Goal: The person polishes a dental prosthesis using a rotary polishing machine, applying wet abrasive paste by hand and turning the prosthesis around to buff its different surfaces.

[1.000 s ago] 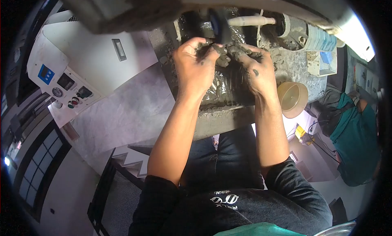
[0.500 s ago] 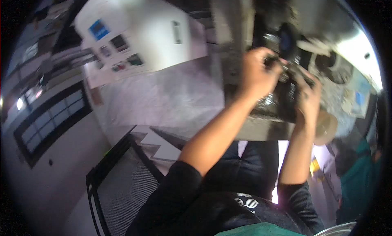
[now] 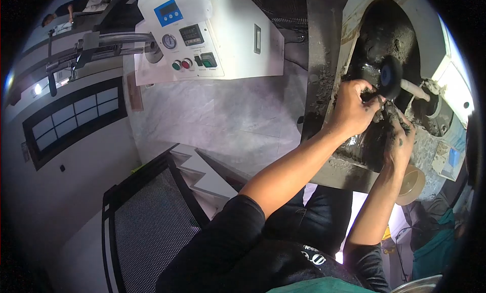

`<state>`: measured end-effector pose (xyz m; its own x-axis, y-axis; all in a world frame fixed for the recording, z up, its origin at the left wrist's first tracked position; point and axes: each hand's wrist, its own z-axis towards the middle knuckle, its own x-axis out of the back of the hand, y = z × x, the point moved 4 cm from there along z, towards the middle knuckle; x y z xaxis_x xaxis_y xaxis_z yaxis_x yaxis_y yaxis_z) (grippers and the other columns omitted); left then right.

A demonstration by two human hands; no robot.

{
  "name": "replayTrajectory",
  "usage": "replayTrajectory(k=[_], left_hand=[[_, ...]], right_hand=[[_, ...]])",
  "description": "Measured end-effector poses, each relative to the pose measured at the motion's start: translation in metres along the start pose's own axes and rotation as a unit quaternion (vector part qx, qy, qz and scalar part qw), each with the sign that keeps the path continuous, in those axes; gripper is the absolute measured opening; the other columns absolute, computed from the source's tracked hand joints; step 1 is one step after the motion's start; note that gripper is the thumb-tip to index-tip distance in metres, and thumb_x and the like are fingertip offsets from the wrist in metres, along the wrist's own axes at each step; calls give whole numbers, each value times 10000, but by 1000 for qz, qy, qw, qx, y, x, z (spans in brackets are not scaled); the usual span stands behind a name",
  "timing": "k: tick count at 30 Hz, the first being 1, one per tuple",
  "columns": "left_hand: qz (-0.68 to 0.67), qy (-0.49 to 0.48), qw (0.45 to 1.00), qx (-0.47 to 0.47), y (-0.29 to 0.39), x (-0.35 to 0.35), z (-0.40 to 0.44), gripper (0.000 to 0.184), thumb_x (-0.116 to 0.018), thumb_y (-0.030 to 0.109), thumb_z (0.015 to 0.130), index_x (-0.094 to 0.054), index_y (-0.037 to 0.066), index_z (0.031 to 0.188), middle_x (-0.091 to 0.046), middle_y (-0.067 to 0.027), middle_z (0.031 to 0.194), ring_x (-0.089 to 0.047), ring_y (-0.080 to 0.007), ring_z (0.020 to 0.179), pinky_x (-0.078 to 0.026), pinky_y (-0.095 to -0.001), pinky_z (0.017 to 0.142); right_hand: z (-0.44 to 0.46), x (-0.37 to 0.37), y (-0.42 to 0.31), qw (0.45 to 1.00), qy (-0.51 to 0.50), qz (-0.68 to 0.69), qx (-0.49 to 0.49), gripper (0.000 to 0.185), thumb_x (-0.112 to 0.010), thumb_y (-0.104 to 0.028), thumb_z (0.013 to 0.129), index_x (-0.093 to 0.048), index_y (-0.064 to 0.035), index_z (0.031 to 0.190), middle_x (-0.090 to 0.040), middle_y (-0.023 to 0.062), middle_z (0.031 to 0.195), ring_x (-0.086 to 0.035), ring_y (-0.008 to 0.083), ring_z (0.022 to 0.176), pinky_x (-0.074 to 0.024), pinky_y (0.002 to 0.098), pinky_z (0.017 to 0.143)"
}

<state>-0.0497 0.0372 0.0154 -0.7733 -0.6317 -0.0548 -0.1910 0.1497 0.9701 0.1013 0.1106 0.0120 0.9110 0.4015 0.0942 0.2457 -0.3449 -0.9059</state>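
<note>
A black wheel (image 3: 395, 70) with a blue centre sits on a pale shaft (image 3: 415, 90) above a muddy basin (image 3: 349, 42). Just under the wheel's lower edge, my left hand (image 3: 352, 108) has its fingers curled in a pinch. My right hand (image 3: 400, 140), its fingers smeared with dark mud, meets it from the other side, with the fingers bent inward. Whatever small thing lies between the fingertips is too hidden to name. Whether it touches the wheel I cannot tell. Wet dark sludge lies in the basin below both hands.
A white machine cabinet (image 3: 238, 45) with a gauge, buttons and displays stands to the left. A mesh-backed chair (image 3: 157, 227) is at lower left. A tan bowl (image 3: 411, 184) is by my right forearm. Another person (image 3: 71, 8) shows at the far upper left.
The view has turned and sharpened, so the cabinet and basin sit farther right in the picture. Both hands stay together by the wheel, now close under its lower edge.
</note>
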Motion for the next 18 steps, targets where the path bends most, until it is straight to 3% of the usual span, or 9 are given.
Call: replayTrajectory(k=[5,8,10,12,15,18], left_hand=[[9,-3,1000,-9,2,-2,-1,62,-691,-43,800,-630,-35,803,-677,-75,776,-613,-67,704,-505,-218,610],[-38,4,999,-3,-6,1,1,62,-685,-59,796,-627,-37,802,-674,-71,769,-615,-64,714,-509,-218,618],[-34,24,999,-9,-2,8,1,65,-677,-74,793,-624,-38,799,-674,-71,771,-619,-67,716,-515,-221,628],[-72,29,997,-5,-1,7,1,66,-683,-64,791,-621,-44,800,-673,-76,764,-617,-67,705,-505,-223,607],[2,14,1000,-16,1,4,2,81,-696,-23,794,-619,-46,801,-671,-78,751,-613,-81,688,-495,-244,589],[79,4,992,-97,8,-6,1,101,-711,23,791,-646,-39,837,-676,-81,749,-599,-104,668,-493,-278,607]], right_hand=[[1,6,4,999,-2,51,-5,290,-600,-51,801,-671,88,1045,-683,119,954,-620,169,863,-454,258,835],[9,2,11,1000,20,-10,-4,280,-609,-52,803,-671,85,1039,-682,123,962,-620,172,866,-453,261,837],[10,-1,12,997,8,-64,53,271,-613,-52,803,-673,81,1031,-681,124,954,-618,171,861,-452,261,835],[7,-1,11,998,30,-45,41,257,-609,-58,814,-674,79,1022,-681,125,950,-619,171,854,-455,261,828],[6,0,8,999,5,-22,29,269,-618,-90,824,-673,77,1027,-682,122,948,-618,172,850,-459,266,819],[5,15,16,999,7,18,49,310,-650,-158,817,-680,67,1026,-689,117,943,-613,160,860,-461,264,817]])
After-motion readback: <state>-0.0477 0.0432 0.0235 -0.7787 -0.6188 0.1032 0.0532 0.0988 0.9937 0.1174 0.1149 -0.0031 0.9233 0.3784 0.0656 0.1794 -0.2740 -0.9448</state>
